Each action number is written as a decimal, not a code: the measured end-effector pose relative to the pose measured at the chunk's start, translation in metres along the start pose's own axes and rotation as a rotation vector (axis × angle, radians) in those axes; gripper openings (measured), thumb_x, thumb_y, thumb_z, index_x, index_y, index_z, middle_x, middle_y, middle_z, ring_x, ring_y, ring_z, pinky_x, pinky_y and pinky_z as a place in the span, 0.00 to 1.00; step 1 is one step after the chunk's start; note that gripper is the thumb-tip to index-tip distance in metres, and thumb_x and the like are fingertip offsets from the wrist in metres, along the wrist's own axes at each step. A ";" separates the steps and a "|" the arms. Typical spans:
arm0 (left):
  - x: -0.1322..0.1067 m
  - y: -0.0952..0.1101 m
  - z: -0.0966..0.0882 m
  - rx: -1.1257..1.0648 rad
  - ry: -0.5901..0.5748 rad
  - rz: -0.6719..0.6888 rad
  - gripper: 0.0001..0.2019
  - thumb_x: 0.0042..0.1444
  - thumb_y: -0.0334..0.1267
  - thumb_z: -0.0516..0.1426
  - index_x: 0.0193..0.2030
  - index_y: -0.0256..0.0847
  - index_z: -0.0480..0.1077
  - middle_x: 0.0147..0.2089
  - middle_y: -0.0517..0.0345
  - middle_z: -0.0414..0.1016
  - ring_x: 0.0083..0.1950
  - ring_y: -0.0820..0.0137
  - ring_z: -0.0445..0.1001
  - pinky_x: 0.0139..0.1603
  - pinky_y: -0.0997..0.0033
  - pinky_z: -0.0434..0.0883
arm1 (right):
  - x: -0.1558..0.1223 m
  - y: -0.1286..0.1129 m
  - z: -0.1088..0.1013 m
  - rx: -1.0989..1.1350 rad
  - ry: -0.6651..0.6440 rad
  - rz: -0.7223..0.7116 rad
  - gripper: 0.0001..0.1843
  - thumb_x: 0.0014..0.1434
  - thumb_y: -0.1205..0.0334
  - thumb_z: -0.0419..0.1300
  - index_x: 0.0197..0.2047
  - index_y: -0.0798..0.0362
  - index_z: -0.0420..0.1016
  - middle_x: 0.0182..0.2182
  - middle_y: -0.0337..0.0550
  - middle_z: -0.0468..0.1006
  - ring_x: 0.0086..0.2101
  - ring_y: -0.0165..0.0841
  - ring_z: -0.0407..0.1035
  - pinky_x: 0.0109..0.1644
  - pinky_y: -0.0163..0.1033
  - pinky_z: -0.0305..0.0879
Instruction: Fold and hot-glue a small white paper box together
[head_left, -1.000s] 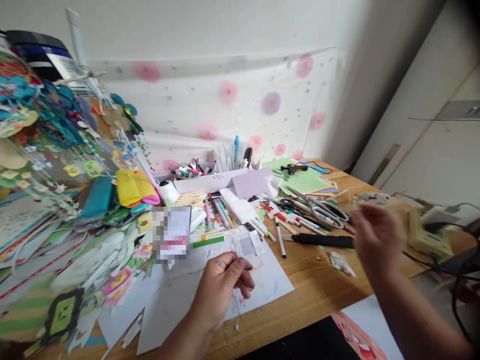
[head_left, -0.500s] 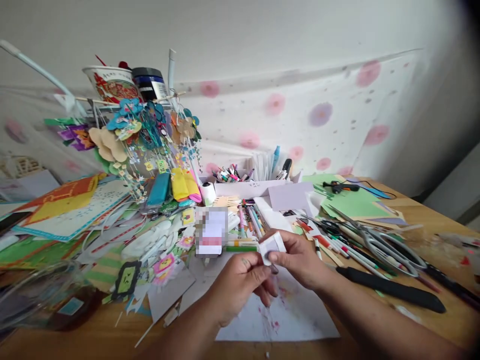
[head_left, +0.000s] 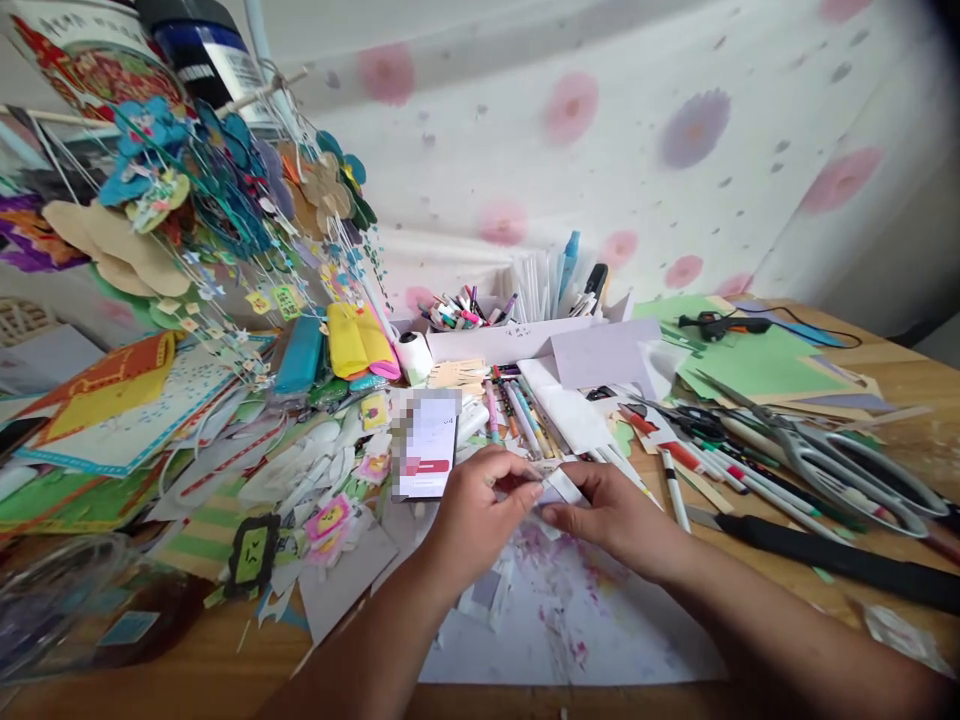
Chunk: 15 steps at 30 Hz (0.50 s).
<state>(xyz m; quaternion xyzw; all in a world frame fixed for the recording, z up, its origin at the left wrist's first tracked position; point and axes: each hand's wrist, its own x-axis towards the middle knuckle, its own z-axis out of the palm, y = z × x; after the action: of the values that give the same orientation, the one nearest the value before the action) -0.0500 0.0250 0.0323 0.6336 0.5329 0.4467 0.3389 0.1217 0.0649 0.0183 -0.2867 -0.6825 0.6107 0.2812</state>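
Observation:
A small folded piece of white paper [head_left: 562, 487] is held up between my two hands above the stained white sheet [head_left: 600, 620]. My left hand [head_left: 480, 510] pinches its left edge with thumb and fingertips. From the other side, my right hand [head_left: 619, 515] grips the paper, thumb below and fingers bent over the top. Part of the piece is hidden behind my fingers. On the sheet, under my left wrist, lie small paper and clear plastic scraps [head_left: 487, 590]. Just beyond my left hand is a phone [head_left: 429, 440] with its screen lit.
Large scissors [head_left: 817, 450] and a black-handled tool [head_left: 840, 560] lie on the right, near several markers [head_left: 720, 465]. A glue gun [head_left: 720, 325] rests on green paper. At the back stands a white pen box [head_left: 517, 340]. Paper cutouts [head_left: 330, 530] cover the left.
My left hand has come up to the paper, its lower fingers now curled in to pinch it. The paper has tilted flatter. The view has shifted downward and closer.

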 end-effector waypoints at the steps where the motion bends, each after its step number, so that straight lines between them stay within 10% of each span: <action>1: 0.000 -0.001 0.000 0.024 -0.007 -0.009 0.01 0.51 0.31 0.58 0.30 0.38 0.70 0.32 0.59 0.70 0.36 0.71 0.70 0.37 0.72 0.66 | 0.000 -0.001 0.001 -0.018 0.000 0.004 0.08 0.53 0.59 0.63 0.33 0.56 0.76 0.28 0.37 0.72 0.32 0.31 0.63 0.38 0.34 0.59; 15: -0.011 0.002 0.004 0.134 0.024 -0.118 0.09 0.59 0.37 0.48 0.28 0.41 0.58 0.29 0.60 0.63 0.33 0.70 0.62 0.35 0.71 0.60 | -0.006 0.004 0.001 -0.077 -0.084 0.103 0.07 0.54 0.60 0.60 0.32 0.56 0.73 0.27 0.37 0.70 0.29 0.30 0.60 0.34 0.34 0.58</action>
<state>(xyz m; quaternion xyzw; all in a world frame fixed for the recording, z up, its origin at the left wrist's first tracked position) -0.0461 0.0141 0.0303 0.6169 0.6020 0.3970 0.3153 0.1251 0.0600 0.0144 -0.3061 -0.7010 0.6090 0.2096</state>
